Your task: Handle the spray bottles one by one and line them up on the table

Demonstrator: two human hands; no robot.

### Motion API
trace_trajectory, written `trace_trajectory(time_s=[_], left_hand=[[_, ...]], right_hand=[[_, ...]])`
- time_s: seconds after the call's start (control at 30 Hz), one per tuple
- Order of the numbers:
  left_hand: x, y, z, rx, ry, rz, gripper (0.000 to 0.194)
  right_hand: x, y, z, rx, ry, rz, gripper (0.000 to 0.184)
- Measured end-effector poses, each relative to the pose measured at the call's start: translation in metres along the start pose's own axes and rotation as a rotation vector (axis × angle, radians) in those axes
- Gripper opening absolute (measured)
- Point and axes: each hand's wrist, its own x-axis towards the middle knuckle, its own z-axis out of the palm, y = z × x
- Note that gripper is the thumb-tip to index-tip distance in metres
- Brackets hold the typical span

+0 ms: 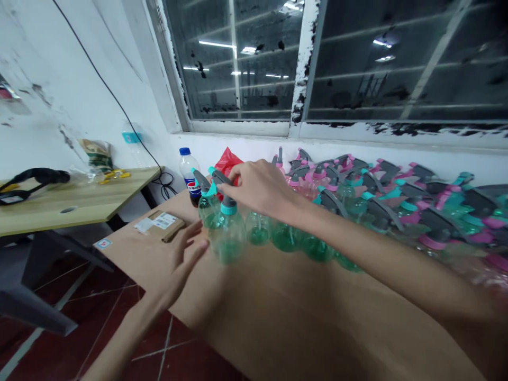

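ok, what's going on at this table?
The right hand is on the grey-and-teal spray head of a green spray bottle. The left hand is open beside it; contact is unclear. More green and pink spray bottles crowd the right. A Pepsi bottle and flat cardboard box sit left.

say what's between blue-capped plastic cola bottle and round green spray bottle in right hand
Another round green plastic spray bottle, with a red plastic bag behind it, in the head view.

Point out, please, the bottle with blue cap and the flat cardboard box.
Bottle with blue cap [193, 186]: head view, on its label.
Flat cardboard box [163, 221]: head view, on its top.
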Motion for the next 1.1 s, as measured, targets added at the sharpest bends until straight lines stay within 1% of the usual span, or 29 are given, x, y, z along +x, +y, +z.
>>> trace_trajectory(time_s=[0.03, 0.1, 0.13, 0.17, 0.3, 0.4, 0.53, 0.63, 0.73, 0.8, 0.87, 0.93, 1.0, 1.1], left_hand=[[-0.012, 0.013, 0.006, -0.020, -0.070, 0.050, 0.054], [-0.033, 0.036, 0.022, -0.037, -0.121, 0.134, 0.069], [-0.042, 0.045, 0.033, -0.037, -0.174, 0.158, 0.076], [-0.049, 0.054, 0.044, -0.037, -0.203, 0.183, 0.082], [-0.064, 0.086, 0.091, -0.059, -0.273, 0.255, 0.081], [-0.067, 0.111, 0.123, -0.092, -0.367, 0.279, 0.079], [-0.071, 0.144, 0.158, -0.160, -0.441, 0.280, 0.074], [-0.073, 0.163, 0.179, -0.189, -0.471, 0.269, 0.072], [-0.074, 0.175, 0.194, -0.204, -0.514, 0.261, 0.071], [-0.074, 0.179, 0.201, -0.201, -0.539, 0.273, 0.072], [-0.072, 0.180, 0.207, -0.188, -0.558, 0.292, 0.076], [-0.071, 0.182, 0.210, -0.175, -0.577, 0.307, 0.076], [-0.070, 0.184, 0.212, -0.163, -0.604, 0.326, 0.075], [-0.066, 0.184, 0.215, -0.133, -0.653, 0.364, 0.084]], right_hand=[[-0.014, 0.000, -0.008, 0.020, 0.004, -0.002, 0.033], [-0.045, 0.000, -0.024, 0.027, 0.013, 0.030, 0.032], [-0.060, 0.002, -0.033, 0.016, 0.000, 0.038, 0.032], [-0.076, 0.004, -0.041, 0.000, -0.007, 0.064, 0.031], [-0.134, 0.019, -0.069, -0.037, -0.030, 0.207, 0.025], [-0.174, 0.039, -0.084, -0.042, -0.003, 0.269, 0.027], [-0.218, 0.075, -0.095, 0.107, 0.037, 0.346, 0.034], [-0.245, 0.104, -0.097, 0.295, 0.038, 0.341, 0.046], [-0.265, 0.126, -0.093, 0.607, 0.033, 0.237, 0.061], [-0.275, 0.135, -0.088, 0.742, 0.025, 0.206, 0.064], [-0.281, 0.137, -0.082, 0.777, 0.036, 0.224, 0.066], [-0.284, 0.136, -0.075, 0.753, 0.075, 0.262, 0.063], [-0.284, 0.134, -0.070, 0.725, 0.135, 0.310, 0.053], [-0.282, 0.134, -0.063, 0.754, 0.227, 0.328, 0.039]])
